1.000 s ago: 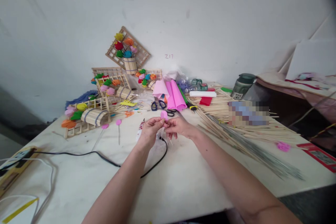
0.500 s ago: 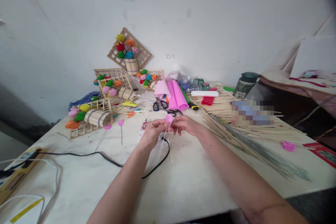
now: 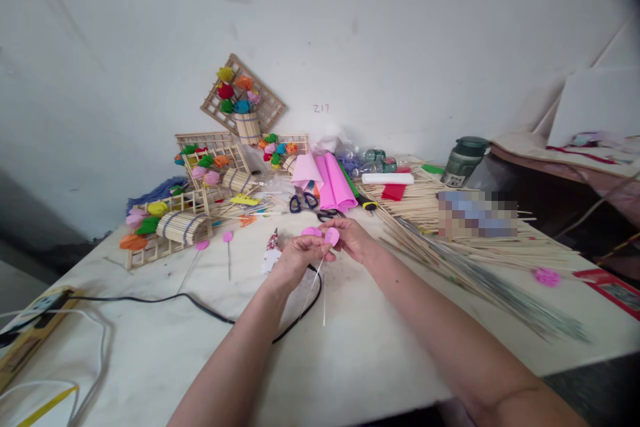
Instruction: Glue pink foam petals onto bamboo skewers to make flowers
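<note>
Pink paper petals (image 3: pixel 331 236) sit pinched between both hands above the middle of the tabletop (image 3: pixel 350 360), raised so the thin sticks (image 3: pixel 324 300) beneath hang free. The left hand (image 3: pixel 294 259) closes on the sticks' tops; the right hand (image 3: pixel 351 239) nips the petal edge, steadying it. Scissors (image 3: pixel 301 202) and rolled pink paper (image 3: pixel 334 183) lie just behind, toward the far edge; bamboo skewers (image 3: pixel 450 240) fan along the right edge.
</note>
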A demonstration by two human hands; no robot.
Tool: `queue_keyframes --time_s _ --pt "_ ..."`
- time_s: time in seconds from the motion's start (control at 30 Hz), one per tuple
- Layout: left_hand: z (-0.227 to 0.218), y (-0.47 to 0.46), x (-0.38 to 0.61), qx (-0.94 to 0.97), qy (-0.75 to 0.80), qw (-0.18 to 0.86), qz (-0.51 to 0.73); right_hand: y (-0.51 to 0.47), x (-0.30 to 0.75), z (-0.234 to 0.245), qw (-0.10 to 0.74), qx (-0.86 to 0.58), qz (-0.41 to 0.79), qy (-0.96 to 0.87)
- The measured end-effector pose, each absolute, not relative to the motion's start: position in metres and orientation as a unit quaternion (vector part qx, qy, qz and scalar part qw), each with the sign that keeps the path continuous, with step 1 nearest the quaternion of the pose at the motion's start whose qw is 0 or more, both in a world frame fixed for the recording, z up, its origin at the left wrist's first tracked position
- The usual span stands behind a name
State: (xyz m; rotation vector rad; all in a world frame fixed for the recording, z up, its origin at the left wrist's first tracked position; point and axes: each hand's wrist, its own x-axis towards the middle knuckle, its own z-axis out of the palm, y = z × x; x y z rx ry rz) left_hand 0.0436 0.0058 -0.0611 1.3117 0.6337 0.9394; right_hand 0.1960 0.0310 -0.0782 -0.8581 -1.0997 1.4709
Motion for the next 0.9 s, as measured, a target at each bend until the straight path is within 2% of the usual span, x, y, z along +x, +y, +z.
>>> queue_keyframes --time_s 0.33,0.6,0.67,0.83,0.9 --pt "-0.06 0.003 0.046 0.575 0.278 0.645 0.419 0.028 0.19 -0.078 0.568 -0.321 0.559 -0.511" --pt "-0.062 0.011 0.041 0.557 0.292 0.616 0.474 0.029 0.19 -0.08 0.541 -0.349 0.579 -0.501" --pt "-0.062 0.015 0.038 0.531 0.307 0.596 0.519 0.028 0.191 -0.08 0.515 -0.357 0.59 -0.509" --pt "-0.063 0.023 0.034 0.472 0.357 0.537 0.601 0.019 0.189 -0.076 0.386 -0.339 0.67 -0.536" --pt "-0.063 0.023 0.034 0.46 0.367 0.523 0.616 0.015 0.185 -0.075 0.371 -0.332 0.666 -0.555"
